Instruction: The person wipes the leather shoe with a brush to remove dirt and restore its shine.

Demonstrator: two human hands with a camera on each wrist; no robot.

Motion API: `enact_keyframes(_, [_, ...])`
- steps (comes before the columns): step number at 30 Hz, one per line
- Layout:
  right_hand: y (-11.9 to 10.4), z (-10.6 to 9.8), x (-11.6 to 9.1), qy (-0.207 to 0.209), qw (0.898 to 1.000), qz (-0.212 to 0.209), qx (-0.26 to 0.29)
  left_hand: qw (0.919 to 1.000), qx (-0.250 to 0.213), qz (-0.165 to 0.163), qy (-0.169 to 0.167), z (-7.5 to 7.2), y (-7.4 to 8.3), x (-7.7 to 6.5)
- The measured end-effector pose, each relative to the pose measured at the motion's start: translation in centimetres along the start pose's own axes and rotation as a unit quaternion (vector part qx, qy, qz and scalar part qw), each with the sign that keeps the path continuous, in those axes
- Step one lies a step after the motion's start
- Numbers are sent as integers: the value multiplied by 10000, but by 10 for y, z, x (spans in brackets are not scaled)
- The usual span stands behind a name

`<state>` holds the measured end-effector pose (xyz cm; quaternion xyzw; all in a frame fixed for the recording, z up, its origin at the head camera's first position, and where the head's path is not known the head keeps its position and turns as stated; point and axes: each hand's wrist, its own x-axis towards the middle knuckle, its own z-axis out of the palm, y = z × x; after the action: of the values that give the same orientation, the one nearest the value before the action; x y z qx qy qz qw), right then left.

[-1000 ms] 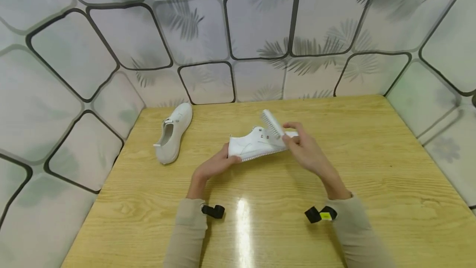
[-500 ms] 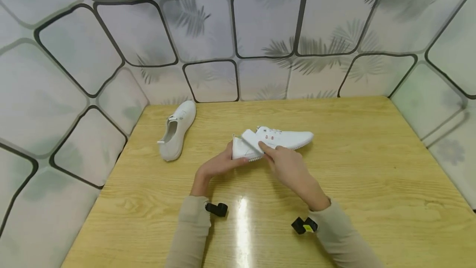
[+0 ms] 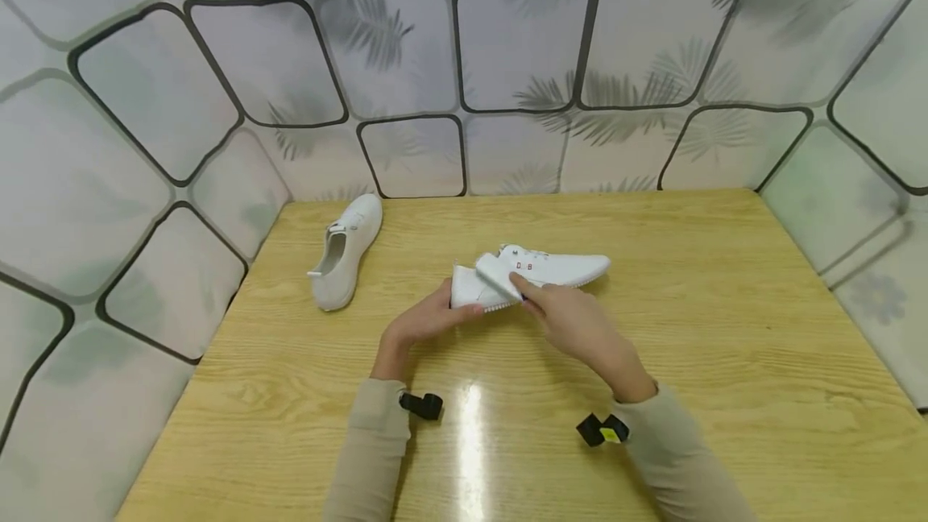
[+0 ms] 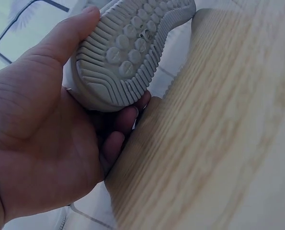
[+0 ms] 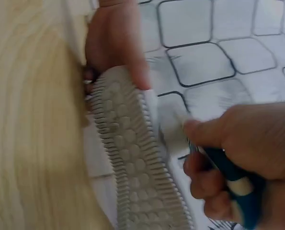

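Note:
A white lace-up shoe (image 3: 569, 268) is held by its heel in my left hand (image 3: 431, 314), toe pointing right. In the left wrist view my thumb lies along the edge of its ribbed, studded sole (image 4: 132, 48), with fingers curled under the heel. My right hand (image 3: 580, 325) grips a scrubbing brush (image 3: 496, 274) with a white head. Its dark teal handle (image 5: 238, 187) shows in the right wrist view, with the index finger extended along it. The brush head overlaps the shoe's side near the heel opening; its bristles are hidden.
Another white shoe (image 3: 351, 248) rests at the back left of the wooden table (image 3: 725, 345), toe towards the back. Patterned fabric walls (image 3: 518, 47) enclose the back and both sides. A black wrist camera (image 3: 422, 406) sits on each sleeve.
My right hand has swung the brush leftward from the shoe's front and laces to its side near the heel, then slightly back right. My left hand keeps its hold on the heel.

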<state>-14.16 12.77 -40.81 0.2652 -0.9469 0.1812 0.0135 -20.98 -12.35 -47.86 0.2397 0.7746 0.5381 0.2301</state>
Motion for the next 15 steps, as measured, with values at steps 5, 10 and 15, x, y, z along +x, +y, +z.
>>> enact_keyframes(5, [-2, 1, 2, -371, 9988, -319, -84, 9980, -85, 566, -263, -2, -3, 3])
enact_keyframes(10, [2, -7, -4, -8, 9965, 159, -823, 9993, 30, 341, -169, -2, -2, 1])
enact_keyframes(15, [-3, 7, 10, 234, 9894, -207, -1420, 9990, -66, 378, -230, -5, -2, 0])
